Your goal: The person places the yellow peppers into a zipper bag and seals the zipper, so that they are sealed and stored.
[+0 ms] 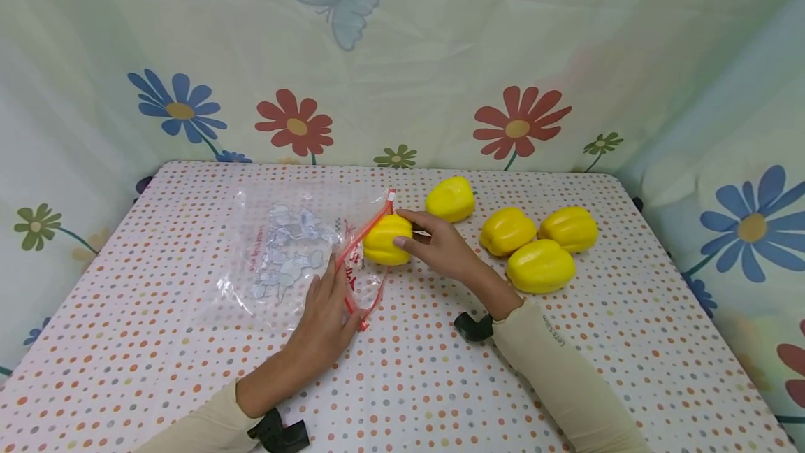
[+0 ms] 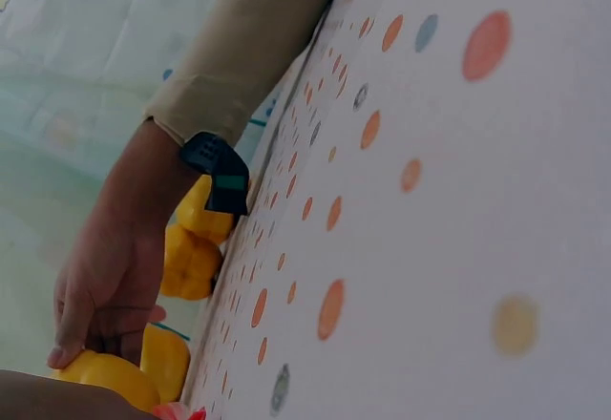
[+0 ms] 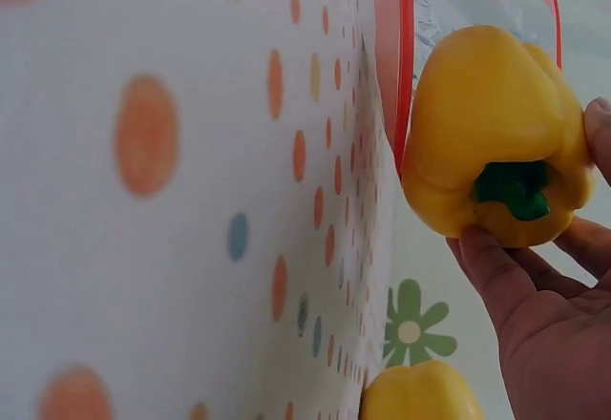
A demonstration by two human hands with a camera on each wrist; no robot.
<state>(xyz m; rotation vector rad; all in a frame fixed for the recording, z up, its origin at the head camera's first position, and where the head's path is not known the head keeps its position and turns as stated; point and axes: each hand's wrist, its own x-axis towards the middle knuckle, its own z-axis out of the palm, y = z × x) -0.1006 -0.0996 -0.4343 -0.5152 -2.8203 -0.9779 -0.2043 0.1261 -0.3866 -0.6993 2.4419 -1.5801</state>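
Note:
A clear zip bag (image 1: pixel 251 264) with a red-edged mouth and printed figures lies on the table, its mouth facing right. My left hand (image 1: pixel 321 327) rests at the bag's mouth, fingers straight along the red rim and thumb apart near its lower corner. Between thumb and fingers, my right hand (image 1: pixel 443 247) grips a yellow bell pepper (image 1: pixel 385 242) at the mouth. In the right wrist view the green stem end of this bell pepper (image 3: pixel 501 124) faces the camera, and the red rim (image 3: pixel 405 67) runs beside it. Whether the pepper is inside the rim I cannot fully tell.
To the right of the right hand lie more yellow bell peppers: one at the back (image 1: pixel 450 199), and a cluster with one pepper in front (image 1: pixel 541 266). A dotted cloth (image 1: pixel 415 383) covers the table. Flowered curtains (image 1: pixel 402 89) hang behind and at both sides.

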